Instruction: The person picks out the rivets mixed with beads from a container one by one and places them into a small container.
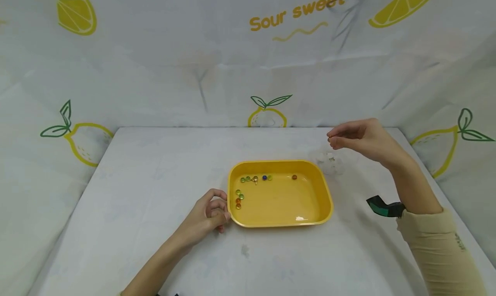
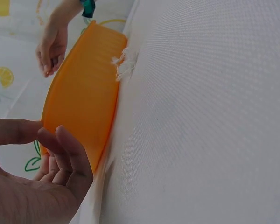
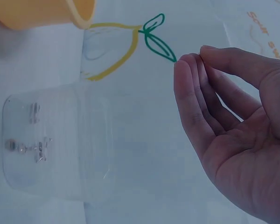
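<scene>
A yellow tray (image 1: 279, 223) lies on the white table. My left hand (image 1: 205, 214) holds its left rim, thumb and fingers curled at the edge; the left wrist view shows the fingers against the tray's outer wall. Up at the back right, my right hand (image 1: 366, 141) pinches a small amber bead (image 1: 329, 139) between thumb and fingertips. Below that hand stands a clear plastic container (image 3: 60, 168) with a few small pieces at its bottom. Inside the tray, several green beads (image 1: 248, 179), a blue bead (image 1: 265, 177) and orange beads (image 1: 238, 200) lie mostly along the left and back walls.
A lone reddish-brown bead (image 1: 294, 177) sits near the tray's back right. Behind the table (image 1: 155, 158) hangs a white cloth (image 1: 162, 72) printed with lemons and lettering. A black and green strap (image 1: 381, 206) sticks out from the right wrist.
</scene>
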`<state>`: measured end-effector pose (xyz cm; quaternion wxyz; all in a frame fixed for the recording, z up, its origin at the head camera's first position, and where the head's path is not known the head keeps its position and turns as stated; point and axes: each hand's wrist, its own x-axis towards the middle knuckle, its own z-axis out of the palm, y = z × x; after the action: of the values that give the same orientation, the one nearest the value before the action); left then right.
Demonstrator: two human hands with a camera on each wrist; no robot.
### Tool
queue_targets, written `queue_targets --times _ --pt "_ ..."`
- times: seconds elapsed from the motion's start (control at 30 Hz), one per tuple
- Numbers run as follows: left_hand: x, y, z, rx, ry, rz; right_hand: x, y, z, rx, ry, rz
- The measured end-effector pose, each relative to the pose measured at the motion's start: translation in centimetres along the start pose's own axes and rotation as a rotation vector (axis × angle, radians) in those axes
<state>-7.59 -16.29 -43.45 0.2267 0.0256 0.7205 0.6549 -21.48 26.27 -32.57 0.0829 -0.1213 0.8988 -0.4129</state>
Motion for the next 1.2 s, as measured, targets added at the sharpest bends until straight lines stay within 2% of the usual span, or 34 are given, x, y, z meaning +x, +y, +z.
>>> queue_targets --times 0.23,0.43,0.87,1.07,1.2 --pt "0.0 0.0 -0.1 0.0 -0.001 0.001 -0.1 2.1 -0.6 -0.028 -0.004 0.058" --pt "0.0 0.0 0.0 0.0 0.002 -0.003 -0.2 3.1 -0.7 -0.034 0.002 0.067" --pt "0.0 0.0 0.0 -0.002 -0.001 -0.005 -0.4 4.3 -0.7 -0.07 0.027 0.039" --pt "-0.1 -0.1 -0.1 0.011 0.002 0.004 -0.1 4.7 -0.5 -0.128 0.009 0.003" --pt "-0.1 -0.1 -0.1 0.01 0.003 0.002 0.1 5.0 -0.4 -0.14 -0.011 0.007"
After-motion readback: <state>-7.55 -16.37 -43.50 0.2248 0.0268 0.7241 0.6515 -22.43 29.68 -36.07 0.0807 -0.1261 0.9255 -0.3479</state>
